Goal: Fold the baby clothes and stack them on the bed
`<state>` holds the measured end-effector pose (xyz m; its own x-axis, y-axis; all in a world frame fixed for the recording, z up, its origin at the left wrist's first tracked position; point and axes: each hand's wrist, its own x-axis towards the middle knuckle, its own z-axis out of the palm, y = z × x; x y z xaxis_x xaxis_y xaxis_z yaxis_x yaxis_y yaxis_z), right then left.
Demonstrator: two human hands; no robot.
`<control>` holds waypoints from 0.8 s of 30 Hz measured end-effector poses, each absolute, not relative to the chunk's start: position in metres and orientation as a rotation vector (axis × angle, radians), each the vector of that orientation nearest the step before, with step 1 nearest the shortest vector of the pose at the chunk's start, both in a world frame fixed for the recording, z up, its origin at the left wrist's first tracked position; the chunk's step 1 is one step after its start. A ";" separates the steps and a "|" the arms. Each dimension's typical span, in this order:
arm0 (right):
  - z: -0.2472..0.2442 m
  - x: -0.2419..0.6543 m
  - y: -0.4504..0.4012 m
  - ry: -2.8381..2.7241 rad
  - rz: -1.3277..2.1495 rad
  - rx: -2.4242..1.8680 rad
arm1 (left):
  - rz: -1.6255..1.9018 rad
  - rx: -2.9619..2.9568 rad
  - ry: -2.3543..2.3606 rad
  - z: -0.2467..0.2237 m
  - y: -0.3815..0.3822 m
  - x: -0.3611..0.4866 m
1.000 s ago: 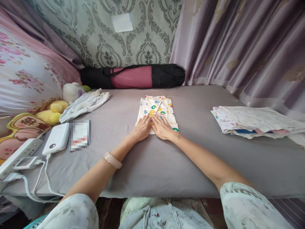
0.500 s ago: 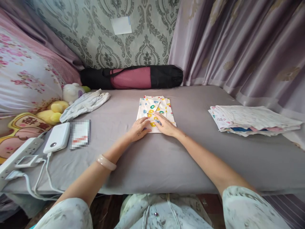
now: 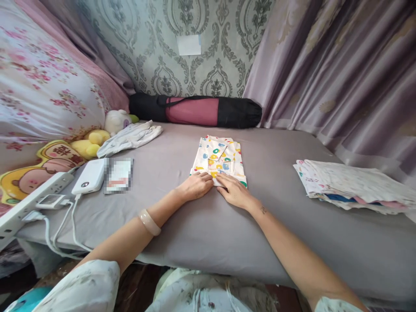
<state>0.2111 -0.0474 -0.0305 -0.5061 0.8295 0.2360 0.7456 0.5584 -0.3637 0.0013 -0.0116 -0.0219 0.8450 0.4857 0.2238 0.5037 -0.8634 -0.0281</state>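
Note:
A white shirt [image 3: 221, 152] printed with colourful shapes lies folded into a rectangle on the grey sheet, its sleeves laid across the middle. A narrow band is turned up along its near edge. My left hand [image 3: 197, 186] is at the left of that band, its fingers bent and pressed together on the cloth; the fingertips are partly hidden. At the right of the band, my right hand [image 3: 234, 190] lies with fingers stretched over the fold and its thumb apart.
A pile of folded clothes [image 3: 354, 184] is on the right. To the left are a crumpled pale cloth [image 3: 130, 138], plush toys [image 3: 92, 143], a white power bank [image 3: 89, 177], a blurred packet [image 3: 118, 175] and a power strip [image 3: 35, 203] with cables. A black-and-pink rolled bag [image 3: 195, 111] lies along the wall.
My hands have drawn back from the shirt's middle to its near edge, where a band is now turned up. The left fingers have curled. The view has shifted left.

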 end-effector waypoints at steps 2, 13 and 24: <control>-0.032 0.212 -0.046 -2.398 0.268 -1.282 | -0.340 -2.920 -0.820 -0.021 -0.010 0.004; -0.032 0.251 -0.039 -2.300 0.182 -1.500 | -0.505 -3.000 -0.967 -0.023 -0.004 -0.004; -0.036 0.273 -0.035 -2.245 0.325 -1.449 | -0.427 -2.959 -1.243 -0.034 0.007 -0.046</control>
